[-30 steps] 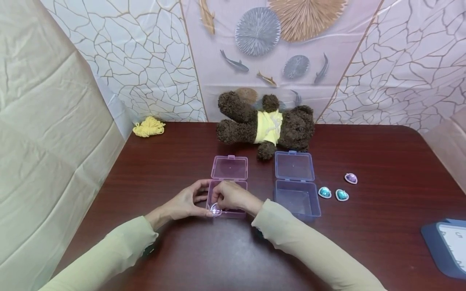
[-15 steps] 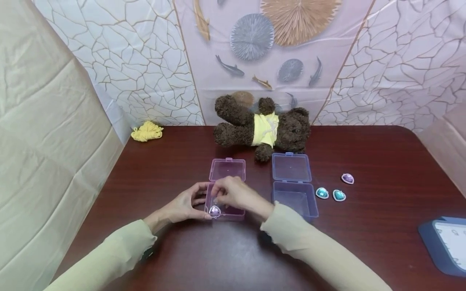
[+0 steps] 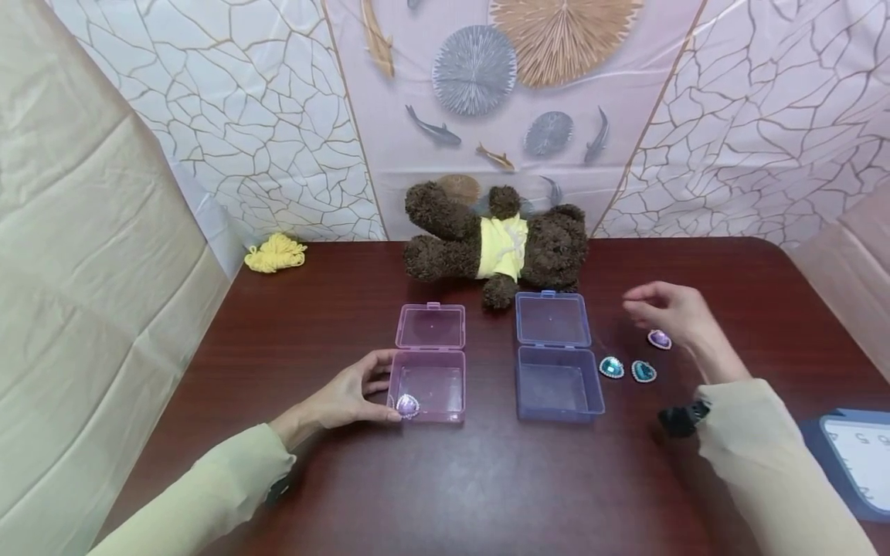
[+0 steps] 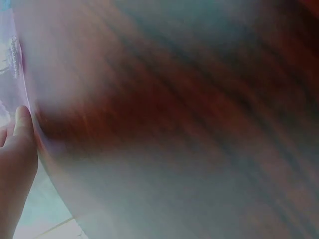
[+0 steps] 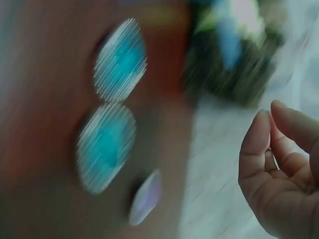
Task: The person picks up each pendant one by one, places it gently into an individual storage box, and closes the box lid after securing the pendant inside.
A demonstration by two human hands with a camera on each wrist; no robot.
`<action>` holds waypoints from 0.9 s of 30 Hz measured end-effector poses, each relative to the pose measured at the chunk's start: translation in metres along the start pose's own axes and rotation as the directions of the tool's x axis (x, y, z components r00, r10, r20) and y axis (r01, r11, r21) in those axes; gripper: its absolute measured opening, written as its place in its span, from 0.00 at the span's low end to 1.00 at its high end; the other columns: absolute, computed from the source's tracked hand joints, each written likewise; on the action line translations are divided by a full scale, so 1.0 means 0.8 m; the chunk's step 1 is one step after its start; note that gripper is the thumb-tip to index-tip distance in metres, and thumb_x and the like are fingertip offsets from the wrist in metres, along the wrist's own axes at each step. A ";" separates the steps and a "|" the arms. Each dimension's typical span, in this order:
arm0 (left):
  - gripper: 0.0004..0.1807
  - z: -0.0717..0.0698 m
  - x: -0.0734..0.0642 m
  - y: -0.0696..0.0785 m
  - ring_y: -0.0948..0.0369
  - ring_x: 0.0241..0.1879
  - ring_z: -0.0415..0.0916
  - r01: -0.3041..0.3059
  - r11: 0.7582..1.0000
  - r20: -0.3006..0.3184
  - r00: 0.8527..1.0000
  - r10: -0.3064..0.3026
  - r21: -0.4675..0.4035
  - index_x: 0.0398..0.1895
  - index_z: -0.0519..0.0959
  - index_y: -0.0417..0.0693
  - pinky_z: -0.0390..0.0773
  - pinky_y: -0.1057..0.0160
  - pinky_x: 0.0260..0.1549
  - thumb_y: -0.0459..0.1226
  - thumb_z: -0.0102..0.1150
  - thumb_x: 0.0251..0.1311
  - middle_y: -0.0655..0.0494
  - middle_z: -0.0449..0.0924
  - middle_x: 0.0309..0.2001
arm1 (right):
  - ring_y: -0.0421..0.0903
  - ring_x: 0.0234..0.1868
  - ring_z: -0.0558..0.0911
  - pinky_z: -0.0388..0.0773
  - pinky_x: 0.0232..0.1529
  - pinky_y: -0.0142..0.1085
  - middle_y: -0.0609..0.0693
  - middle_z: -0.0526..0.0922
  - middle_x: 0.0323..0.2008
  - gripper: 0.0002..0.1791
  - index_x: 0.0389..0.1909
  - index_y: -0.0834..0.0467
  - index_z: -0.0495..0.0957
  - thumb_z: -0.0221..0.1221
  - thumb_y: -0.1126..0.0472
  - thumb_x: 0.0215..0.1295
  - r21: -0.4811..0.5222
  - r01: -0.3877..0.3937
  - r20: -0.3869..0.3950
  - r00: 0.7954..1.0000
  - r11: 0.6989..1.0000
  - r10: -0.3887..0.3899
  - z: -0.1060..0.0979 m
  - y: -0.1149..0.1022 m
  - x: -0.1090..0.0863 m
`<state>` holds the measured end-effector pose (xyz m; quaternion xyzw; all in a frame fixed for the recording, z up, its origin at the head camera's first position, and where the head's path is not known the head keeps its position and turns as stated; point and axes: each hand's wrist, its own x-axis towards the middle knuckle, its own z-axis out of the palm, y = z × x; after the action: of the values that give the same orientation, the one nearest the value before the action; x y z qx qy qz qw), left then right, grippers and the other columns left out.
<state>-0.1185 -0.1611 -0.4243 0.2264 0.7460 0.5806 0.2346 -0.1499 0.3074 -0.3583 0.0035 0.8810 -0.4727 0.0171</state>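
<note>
My left hand (image 3: 354, 392) holds the left side of a see-through pink plastic box (image 3: 445, 415), thumb at its front corner; in the left wrist view the thumb (image 4: 23, 122) lies against the box edge. The pink lid lies back, and a purple heart-shaped gem (image 3: 407, 406) with a pale beaded rim sits in the front left corner. Over the table at the right, my right hand (image 3: 670, 313) hangs with bent fingers and nothing between them. Just below it lies another purple gem (image 3: 659, 339). Two teal heart-shaped gems (image 3: 611, 367) lie nearby, blurred in the right wrist view.
A see-through blue box (image 3: 559, 409) with its lid back stands between the pink box and the teal gems. Behind lies a brown teddy bear (image 3: 556, 247) in a yellow top. Yellow cord (image 3: 275, 253) is at the back left, a blue-framed clock-like object (image 3: 858, 463) at the right.
My right hand has left the pink box and swung far right to above the loose purple gem. The left hand stays at the pink box. The view has shifted slightly.
</note>
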 end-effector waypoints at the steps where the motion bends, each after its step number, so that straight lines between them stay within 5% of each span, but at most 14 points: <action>1: 0.46 0.000 0.000 0.001 0.41 0.62 0.63 -0.001 1.000 0.000 1.000 0.001 0.002 0.66 0.56 0.36 0.70 0.52 0.62 0.32 0.73 0.44 0.36 0.61 0.64 | 0.30 0.24 0.80 0.83 0.28 0.27 0.30 0.79 0.22 0.20 0.49 0.76 0.71 0.58 0.63 0.64 -0.008 -0.041 -0.009 0.999 0.999 0.041 -0.009 0.015 -0.003; 6: 0.46 -0.001 -0.001 0.003 0.40 0.62 0.63 0.003 1.000 -0.003 1.000 -0.003 0.007 0.66 0.56 0.36 0.70 0.52 0.62 0.32 0.73 0.44 0.35 0.61 0.64 | 0.30 0.25 0.79 0.82 0.30 0.25 0.33 0.79 0.23 0.22 0.51 0.77 0.68 0.58 0.63 0.64 0.005 -0.182 0.005 0.983 0.983 0.182 -0.028 0.061 -0.012; 13: 0.47 0.000 -0.001 0.002 0.39 0.61 0.64 0.003 1.000 0.007 1.000 -0.003 0.004 0.67 0.56 0.36 0.71 0.53 0.61 0.32 0.72 0.45 0.34 0.61 0.63 | 0.31 0.25 0.77 0.81 0.29 0.25 0.35 0.78 0.22 0.24 0.50 0.76 0.68 0.62 0.62 0.61 -0.039 -0.256 0.034 0.966 0.966 0.258 -0.030 0.077 -0.014; 27: 0.47 0.000 -0.001 0.003 0.40 0.63 0.63 0.006 1.000 0.004 1.000 -0.006 -0.021 0.66 0.55 0.34 0.71 0.55 0.61 0.31 0.73 0.44 0.33 0.61 0.63 | 0.36 0.25 0.75 0.79 0.27 0.27 0.41 0.77 0.23 0.22 0.45 0.72 0.71 0.62 0.58 0.61 -0.188 -0.269 0.015 0.961 0.945 0.276 -0.026 0.076 -0.013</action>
<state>-0.1175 -0.1609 -0.4221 0.2227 0.7400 0.5874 0.2404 -0.1390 0.3586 -0.3971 0.1140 0.9115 -0.3822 0.1005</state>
